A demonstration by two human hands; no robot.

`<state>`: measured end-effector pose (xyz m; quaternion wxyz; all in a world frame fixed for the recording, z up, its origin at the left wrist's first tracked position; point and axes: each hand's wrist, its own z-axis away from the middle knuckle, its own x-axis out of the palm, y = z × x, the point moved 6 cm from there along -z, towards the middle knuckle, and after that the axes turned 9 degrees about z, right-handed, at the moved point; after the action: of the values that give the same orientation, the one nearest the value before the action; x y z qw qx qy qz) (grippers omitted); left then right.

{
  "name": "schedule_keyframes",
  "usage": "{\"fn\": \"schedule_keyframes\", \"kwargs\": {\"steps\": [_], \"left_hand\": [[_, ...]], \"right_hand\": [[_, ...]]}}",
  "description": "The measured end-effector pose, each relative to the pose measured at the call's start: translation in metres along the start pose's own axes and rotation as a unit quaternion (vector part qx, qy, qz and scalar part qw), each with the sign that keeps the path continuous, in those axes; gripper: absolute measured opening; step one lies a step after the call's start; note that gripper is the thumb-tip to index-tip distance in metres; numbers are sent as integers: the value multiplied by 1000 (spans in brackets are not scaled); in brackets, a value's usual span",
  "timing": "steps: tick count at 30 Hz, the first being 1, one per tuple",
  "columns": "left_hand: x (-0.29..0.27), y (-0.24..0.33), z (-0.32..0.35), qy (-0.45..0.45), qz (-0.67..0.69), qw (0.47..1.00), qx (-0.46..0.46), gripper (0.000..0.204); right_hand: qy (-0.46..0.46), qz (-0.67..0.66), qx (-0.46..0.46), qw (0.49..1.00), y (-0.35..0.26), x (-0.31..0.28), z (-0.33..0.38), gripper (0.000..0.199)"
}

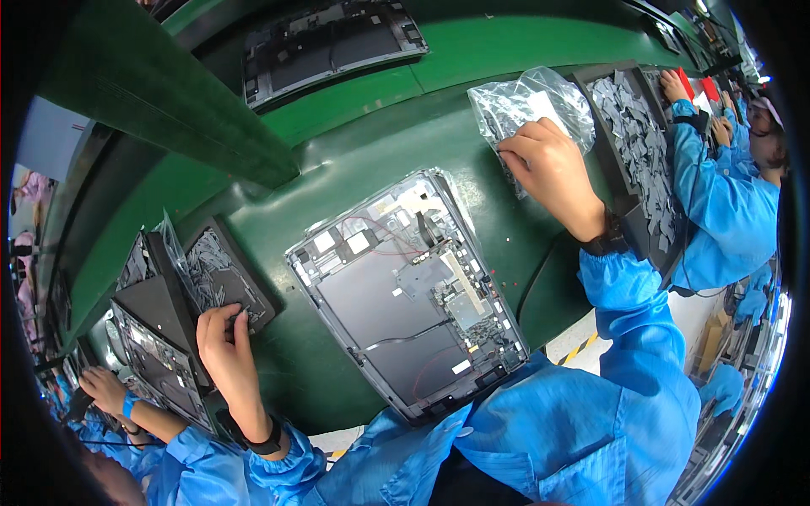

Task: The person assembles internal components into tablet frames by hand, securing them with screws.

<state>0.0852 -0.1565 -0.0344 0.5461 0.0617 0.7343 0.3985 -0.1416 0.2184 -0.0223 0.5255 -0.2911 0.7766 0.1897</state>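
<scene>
Before me on the green bench lies an opened flat device housing [380, 295], like a tablet or laptop shell, with a circuit board [464, 305] along its right side and a black ribbon cable across it. My left hand [226, 354] is at the near edge of a black tray [263, 291] of small grey strips, thumb and fingers pinched together. Over a clear plastic bag [498, 105] at the far right, my right hand [553, 173] also pinches its fingertips. Whatever either hand holds is too small or hidden to make out.
Right of the bag stands a black bin [633, 143] full of grey pieces. Another housing [333, 46] lies at the back, beside a green post [169, 93]. Black boxes [160, 308] stand left. Co-workers in blue sit on both sides, a hand [103, 390] showing at left.
</scene>
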Motion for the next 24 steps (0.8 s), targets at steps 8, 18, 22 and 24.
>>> {"fn": "schedule_keyframes", "kwargs": {"steps": [8, 18, 22, 24], "left_hand": [[3, 8, -8, -27, -66, 995, 63, 5], [1, 5, 0, 91, 46, 994, 40, 5], [15, 2, -6, 101, 198, 972, 70, 3], [13, 7, -4, 112, 259, 958, 55, 10]], "right_hand": [[-57, 54, 6, 997, -3, 17, -6, 4], [37, -49, 35, 998, -1, 4, -5, 8], [-48, -253, 191, 947, 15, 26, 14, 7], [-52, -372, 211, 902, 11, 28, 15, 11]]}}
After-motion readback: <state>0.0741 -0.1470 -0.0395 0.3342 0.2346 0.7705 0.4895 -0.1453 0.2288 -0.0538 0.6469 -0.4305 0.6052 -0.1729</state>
